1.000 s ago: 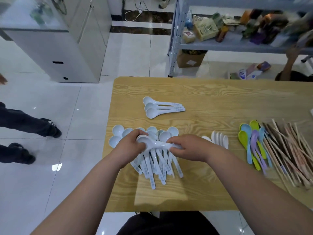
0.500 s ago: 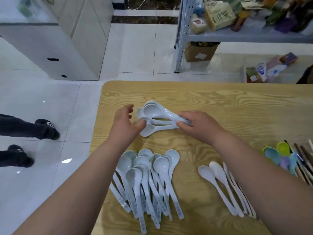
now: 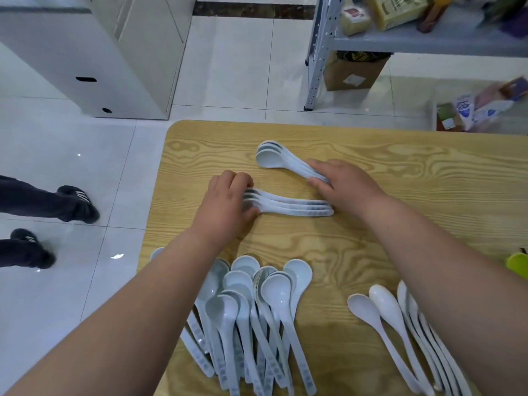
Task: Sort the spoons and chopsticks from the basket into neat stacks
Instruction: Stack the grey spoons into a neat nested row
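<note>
The nested stack of soup spoons (image 3: 270, 159) lies toward the far side of the worktop (image 3: 428, 178), bowls to the left. The right hand (image 3: 343, 184) pinches its handles between thumb and fingers. Half a second ago this stack sat bunched over the other spoons, with both hands on one cluster. Now it is drawn clear of them, farther from the person. Whether it rests on the wood or is held just off it is hard to tell.

Just nearer, the row of three spoons (image 3: 297, 206) lies flat and side by side, handles to the right. The left hand (image 3: 225, 204) is curled over their bowls, gripping them. With the two groups separated, these three look ready to be nested or squared up next.

Much is left. A loose pile of pale spoons (image 3: 257, 304) fans out at the near edge, and the white spoons (image 3: 388, 315) lie to its right. No basket or chopsticks are in view.
</note>
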### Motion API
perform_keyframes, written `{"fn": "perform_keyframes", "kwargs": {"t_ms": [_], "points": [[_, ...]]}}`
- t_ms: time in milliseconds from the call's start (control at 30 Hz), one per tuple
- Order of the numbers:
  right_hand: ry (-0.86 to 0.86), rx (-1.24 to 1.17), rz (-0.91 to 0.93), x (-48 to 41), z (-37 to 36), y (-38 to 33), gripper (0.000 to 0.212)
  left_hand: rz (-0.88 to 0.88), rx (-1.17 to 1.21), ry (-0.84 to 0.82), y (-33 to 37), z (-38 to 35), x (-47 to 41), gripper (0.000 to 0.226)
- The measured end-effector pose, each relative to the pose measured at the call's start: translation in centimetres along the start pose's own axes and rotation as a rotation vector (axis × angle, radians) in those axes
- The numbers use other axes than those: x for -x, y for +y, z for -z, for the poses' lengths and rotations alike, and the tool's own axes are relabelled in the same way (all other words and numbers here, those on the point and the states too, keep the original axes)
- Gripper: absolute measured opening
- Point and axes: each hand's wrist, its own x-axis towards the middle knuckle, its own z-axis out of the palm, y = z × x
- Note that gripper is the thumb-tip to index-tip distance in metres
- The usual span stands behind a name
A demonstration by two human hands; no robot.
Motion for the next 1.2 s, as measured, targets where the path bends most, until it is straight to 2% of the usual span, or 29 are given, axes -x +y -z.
{"fn": "perform_keyframes", "kwargs": {"t_ms": [133,200,300,433,667,767,900,1000,1200], "points": [[-0.080,0.072,0.120,-1.0,-0.7,-0.6,0.051,-0.075,-0.040,0.111,-0.3,-0.5,0.3,0.042],[-0.104,0.110,0.174,-1.3,-1.2,-1.0,0.049,-0.110,-0.011,0.092,-0.5,-0.4,0.2,0.041],[-0.102,0.079,0.161,-1.4,-1.8,-1.2,0.049,-0.081,0.110,0.007,-0.5,-0.1,0.1,0.039],[-0.047,0.087,0.181,-0.6,-2.5,-1.3,0.049,-0.111,0.173,0.039,-0.8,-0.3,0.2,0.045],[0.045,0.178,0.183,2.1,-4.6,-1.7,0.082,-0.055,0.115,-0.039,-0.9,0.1,-0.7,0.065],[0.122,0.162,0.226,2.1,-5.7,-2.0,0.074,-0.069,0.086,-0.050,-0.7,0.2,-0.7,0.067],[0.116,0.178,0.247,1.9,-6.1,-2.3,0.073,-0.098,0.054,-0.073,-0.1,-0.1,-0.5,0.080],[0.109,0.183,0.213,1.9,-5.9,-2.4,0.077,-0.127,-0.008,-0.061,-0.2,-0.4,-0.7,0.075],[0.125,0.183,0.159,1.7,-6.3,-2.5,0.076,-0.074,-0.040,-0.055,-0.1,-0.5,-0.4,0.073]]}}
